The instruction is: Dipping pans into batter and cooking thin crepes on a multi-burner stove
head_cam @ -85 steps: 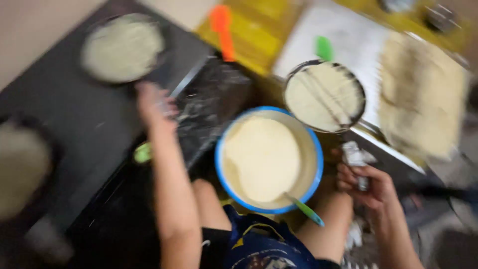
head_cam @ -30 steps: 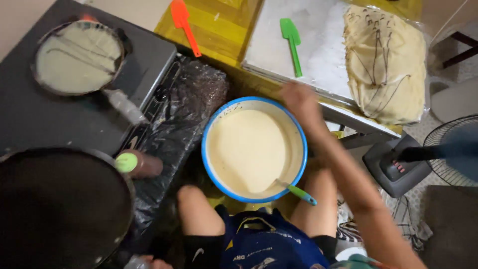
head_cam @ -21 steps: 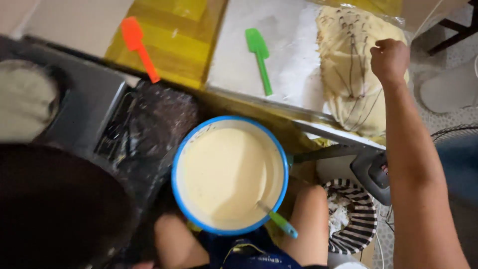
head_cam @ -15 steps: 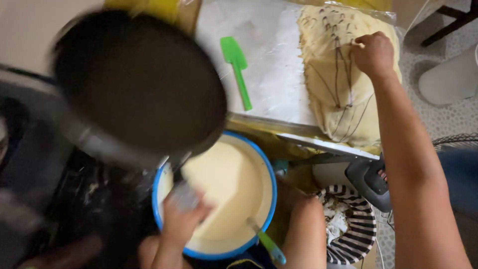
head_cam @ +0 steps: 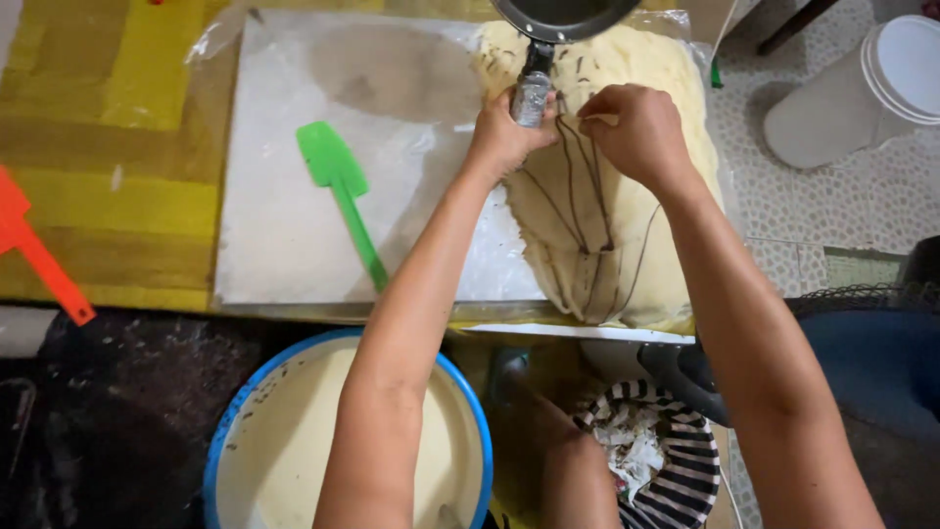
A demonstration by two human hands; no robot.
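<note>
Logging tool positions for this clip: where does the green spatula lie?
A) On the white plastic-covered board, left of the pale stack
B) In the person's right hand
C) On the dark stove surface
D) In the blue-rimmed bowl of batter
A: the green spatula lies flat on the white board, left of the pale stack; the left hand grips the pan handle instead.
</note>
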